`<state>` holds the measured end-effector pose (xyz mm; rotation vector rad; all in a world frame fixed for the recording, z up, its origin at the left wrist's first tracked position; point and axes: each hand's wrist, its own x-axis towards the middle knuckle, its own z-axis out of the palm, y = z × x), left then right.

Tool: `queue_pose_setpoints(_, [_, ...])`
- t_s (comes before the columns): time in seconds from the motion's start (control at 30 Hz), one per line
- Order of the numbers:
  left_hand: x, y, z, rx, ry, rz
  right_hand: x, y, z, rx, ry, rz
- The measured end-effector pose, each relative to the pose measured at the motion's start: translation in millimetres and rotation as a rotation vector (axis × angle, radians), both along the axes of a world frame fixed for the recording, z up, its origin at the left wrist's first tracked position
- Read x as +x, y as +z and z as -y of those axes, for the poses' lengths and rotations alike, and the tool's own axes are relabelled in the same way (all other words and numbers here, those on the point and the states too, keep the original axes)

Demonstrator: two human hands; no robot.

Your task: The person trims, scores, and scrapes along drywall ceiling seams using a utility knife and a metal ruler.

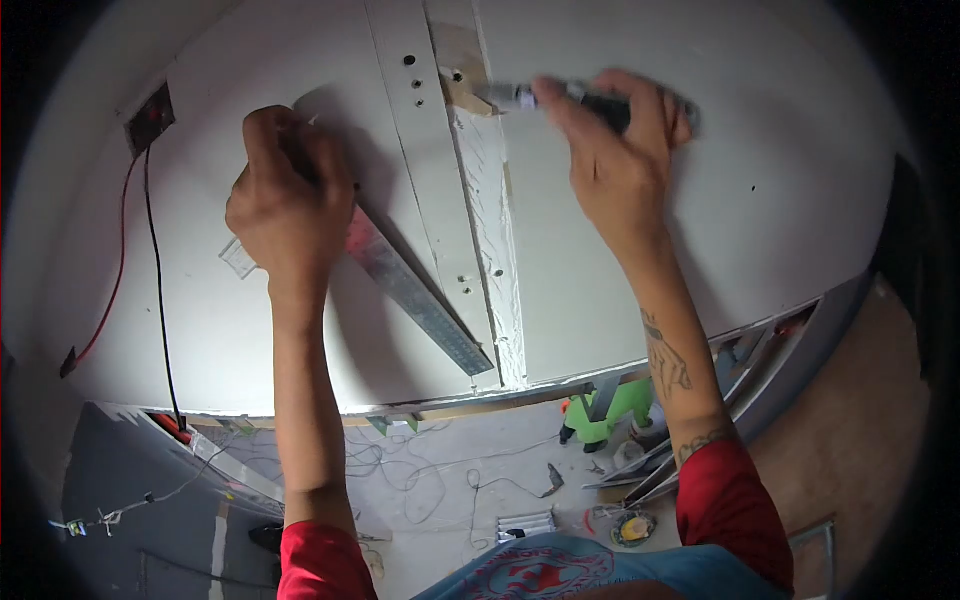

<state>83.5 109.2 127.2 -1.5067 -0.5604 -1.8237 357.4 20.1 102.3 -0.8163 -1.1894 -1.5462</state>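
My left hand [292, 195] is closed around the upper part of a metal square [420, 300]. The marked blade slants down to the right over the white board [610, 270], and a short end shows left of my wrist. The fingertips are partly hidden. In my right hand [630, 150] is a utility knife [600, 105], blurred by motion, its tip pointing left. By the tip, a brown torn patch [465, 85] tops a rough white strip [490, 240] running down the board.
Red and black wires [152, 250] hang from a square cutout [150, 120] at left. Several dark holes dot the board. Below its lower edge, a person in green [607, 410] is on the floor among cables [400, 465] and a bucket [632, 525].
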Motion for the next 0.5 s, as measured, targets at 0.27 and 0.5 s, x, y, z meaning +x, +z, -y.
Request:
queue_pose_setpoints(0.27, [21, -6, 37, -0.060, -0.134, -0.181, -13, 92, -15, 0.187, 0.184, -0.053])
queue_pose_setpoints(0.5, [67, 8, 47, -0.078, 0.030, -0.381, -1, 66, -9, 0.164, 0.121, -0.087])
